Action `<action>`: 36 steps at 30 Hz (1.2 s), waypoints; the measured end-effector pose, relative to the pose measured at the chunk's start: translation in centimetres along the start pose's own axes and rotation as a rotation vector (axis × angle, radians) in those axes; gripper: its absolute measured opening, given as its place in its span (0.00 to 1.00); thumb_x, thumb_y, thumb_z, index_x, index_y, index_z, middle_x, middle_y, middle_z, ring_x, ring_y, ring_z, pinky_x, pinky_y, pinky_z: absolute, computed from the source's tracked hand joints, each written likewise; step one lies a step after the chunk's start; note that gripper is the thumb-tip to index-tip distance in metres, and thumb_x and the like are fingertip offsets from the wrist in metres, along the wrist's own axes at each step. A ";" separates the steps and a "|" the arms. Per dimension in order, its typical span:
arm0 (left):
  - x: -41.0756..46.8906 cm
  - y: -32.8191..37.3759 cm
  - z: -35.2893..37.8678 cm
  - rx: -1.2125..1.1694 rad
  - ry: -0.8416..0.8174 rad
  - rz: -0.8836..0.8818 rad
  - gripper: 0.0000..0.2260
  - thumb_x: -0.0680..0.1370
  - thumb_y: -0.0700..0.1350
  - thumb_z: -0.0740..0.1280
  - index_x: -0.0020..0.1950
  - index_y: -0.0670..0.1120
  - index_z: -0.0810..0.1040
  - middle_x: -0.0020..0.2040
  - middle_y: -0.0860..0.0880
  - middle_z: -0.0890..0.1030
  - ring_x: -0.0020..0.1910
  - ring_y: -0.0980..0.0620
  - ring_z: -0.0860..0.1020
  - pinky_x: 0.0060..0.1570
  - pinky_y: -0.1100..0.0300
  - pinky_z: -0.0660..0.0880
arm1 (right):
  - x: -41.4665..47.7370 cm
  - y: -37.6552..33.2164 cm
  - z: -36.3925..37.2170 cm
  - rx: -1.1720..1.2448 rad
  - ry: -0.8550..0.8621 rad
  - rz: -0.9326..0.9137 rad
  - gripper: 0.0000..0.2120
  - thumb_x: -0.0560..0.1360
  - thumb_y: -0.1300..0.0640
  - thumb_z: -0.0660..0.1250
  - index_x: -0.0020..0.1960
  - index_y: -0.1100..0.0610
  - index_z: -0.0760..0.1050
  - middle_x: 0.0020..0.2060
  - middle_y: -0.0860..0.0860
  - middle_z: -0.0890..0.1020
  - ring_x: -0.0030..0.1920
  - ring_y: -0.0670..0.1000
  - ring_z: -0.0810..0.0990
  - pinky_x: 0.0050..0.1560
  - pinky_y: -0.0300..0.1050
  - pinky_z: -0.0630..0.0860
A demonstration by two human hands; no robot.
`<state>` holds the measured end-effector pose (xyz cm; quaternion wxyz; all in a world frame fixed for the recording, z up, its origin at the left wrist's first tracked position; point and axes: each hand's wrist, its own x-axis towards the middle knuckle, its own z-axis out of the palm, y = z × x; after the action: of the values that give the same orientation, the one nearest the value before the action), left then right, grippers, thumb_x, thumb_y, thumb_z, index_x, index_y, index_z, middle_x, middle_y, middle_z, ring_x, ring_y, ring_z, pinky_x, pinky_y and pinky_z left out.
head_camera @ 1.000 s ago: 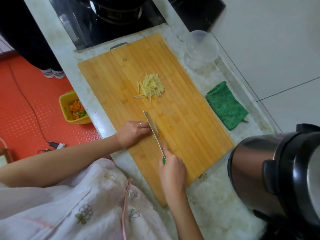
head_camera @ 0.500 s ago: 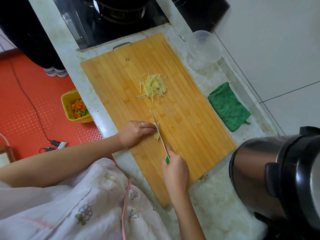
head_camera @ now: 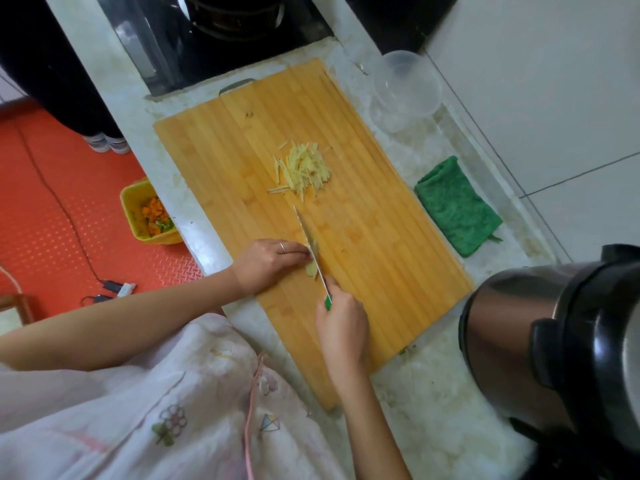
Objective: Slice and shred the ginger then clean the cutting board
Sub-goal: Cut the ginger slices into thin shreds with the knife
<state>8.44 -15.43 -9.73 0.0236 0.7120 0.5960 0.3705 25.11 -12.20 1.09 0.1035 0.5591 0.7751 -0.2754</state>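
Note:
A bamboo cutting board (head_camera: 374, 244) lies slantwise on the marble counter. A pile of pale ginger shreds (head_camera: 304, 169) sits near the board's middle. My left hand (head_camera: 266, 263) pinches a small piece of ginger (head_camera: 311, 269) against the board near its left edge. My right hand (head_camera: 341, 323) grips the green handle of a knife (head_camera: 311, 244), whose blade stands edge-down against the ginger piece, right beside my left fingertips.
A folded green cloth (head_camera: 457, 206) lies right of the board, a clear plastic container (head_camera: 405, 84) behind it. A steel and black cooker (head_camera: 561, 341) stands at the right. The black stove (head_camera: 221, 32) is beyond the board. A yellow bin (head_camera: 149, 216) sits on the red floor.
The knife blade has moved a little along the ginger piece under my left fingers, and the camera view has shifted slightly. The shred pile has not moved.

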 end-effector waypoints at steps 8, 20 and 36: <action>0.1 0.0 0.1 0.045 0.036 0.017 0.18 0.84 0.47 0.52 0.51 0.45 0.81 0.48 0.45 0.84 0.40 0.47 0.83 0.35 0.60 0.77 | -1.9 1.4 -0.8 -0.042 -0.011 0.009 0.23 0.79 0.56 0.59 0.73 0.45 0.64 0.52 0.52 0.83 0.52 0.53 0.80 0.37 0.40 0.62; -0.1 -0.1 0.2 0.046 0.003 0.013 0.16 0.84 0.46 0.54 0.50 0.44 0.81 0.49 0.45 0.84 0.41 0.46 0.83 0.36 0.60 0.77 | -0.7 0.8 -0.1 -0.046 -0.025 0.011 0.23 0.79 0.57 0.58 0.73 0.46 0.64 0.51 0.54 0.82 0.51 0.54 0.80 0.39 0.44 0.66; -0.1 -0.1 0.3 0.044 -0.006 0.025 0.12 0.83 0.45 0.54 0.52 0.47 0.77 0.50 0.46 0.83 0.42 0.47 0.82 0.36 0.61 0.77 | -0.7 1.0 -0.3 -0.050 0.000 -0.013 0.23 0.79 0.57 0.58 0.73 0.47 0.65 0.52 0.54 0.82 0.51 0.54 0.80 0.38 0.41 0.65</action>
<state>8.53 -15.37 -9.99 0.0050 0.7208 0.5952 0.3553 26.33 -12.35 1.33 0.1158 0.5513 0.7853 -0.2567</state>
